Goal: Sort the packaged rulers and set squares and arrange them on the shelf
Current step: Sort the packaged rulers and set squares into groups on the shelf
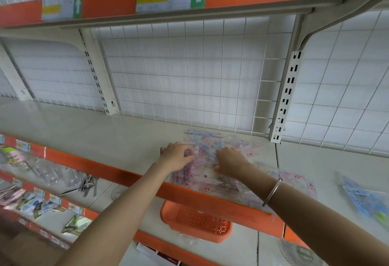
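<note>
We are viewing the scene through one head-worn wide-angle camera, standing close to the shelf and facing forward and slightly downward; the wire back panel is filling the centre, the upper shelf edge is crossing overhead, and lower shelves are showing at lower left.

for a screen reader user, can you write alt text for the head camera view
A person's left hand and right hand rest on a pile of packaged rulers and set squares on a pale shelf with an orange front edge. Blue packets lie further right; an orange basket sits one shelf down.
</note>
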A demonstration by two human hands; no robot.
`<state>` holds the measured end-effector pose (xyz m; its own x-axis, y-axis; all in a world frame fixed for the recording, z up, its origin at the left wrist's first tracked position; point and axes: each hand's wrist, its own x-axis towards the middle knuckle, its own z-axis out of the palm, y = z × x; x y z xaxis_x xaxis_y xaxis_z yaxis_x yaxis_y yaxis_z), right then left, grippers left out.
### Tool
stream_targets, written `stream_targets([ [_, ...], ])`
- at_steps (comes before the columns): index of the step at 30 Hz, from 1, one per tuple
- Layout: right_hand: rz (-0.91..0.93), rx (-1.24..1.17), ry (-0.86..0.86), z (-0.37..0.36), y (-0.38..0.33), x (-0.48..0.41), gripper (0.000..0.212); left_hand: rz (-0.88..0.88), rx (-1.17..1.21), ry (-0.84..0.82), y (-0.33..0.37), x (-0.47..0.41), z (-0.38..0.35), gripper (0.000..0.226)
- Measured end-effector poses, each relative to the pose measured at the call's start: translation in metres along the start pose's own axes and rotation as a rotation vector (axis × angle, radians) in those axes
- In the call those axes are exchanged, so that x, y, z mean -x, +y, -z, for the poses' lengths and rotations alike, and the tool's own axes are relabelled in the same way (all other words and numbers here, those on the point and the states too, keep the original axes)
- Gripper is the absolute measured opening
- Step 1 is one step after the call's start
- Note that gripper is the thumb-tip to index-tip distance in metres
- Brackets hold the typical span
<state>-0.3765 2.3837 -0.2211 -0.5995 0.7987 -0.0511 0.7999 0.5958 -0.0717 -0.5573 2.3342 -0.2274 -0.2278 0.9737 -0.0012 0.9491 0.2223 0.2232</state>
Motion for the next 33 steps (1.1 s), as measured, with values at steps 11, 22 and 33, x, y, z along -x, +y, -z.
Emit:
stream_targets([
  [11, -0.059, 0.024, 0.157, -0.002, 0.005, 0.002, 0.027, -0.092, 0.057, 0.086, 0.022, -0.003, -0.004, 0.035],
  [22, -0.025, -0.058, 0.233, 0.006, 0.028, 0.033, 0.032, -0.023, 0.502, 0.097, 0.065, -0.008, -0.008, 0.030],
  [33, 0.090, -0.287, 0.155, 0.004, 0.041, 0.057, 0.043, 0.429, 0.984, 0.244, 0.088, -0.025, -0.005, 0.027],
])
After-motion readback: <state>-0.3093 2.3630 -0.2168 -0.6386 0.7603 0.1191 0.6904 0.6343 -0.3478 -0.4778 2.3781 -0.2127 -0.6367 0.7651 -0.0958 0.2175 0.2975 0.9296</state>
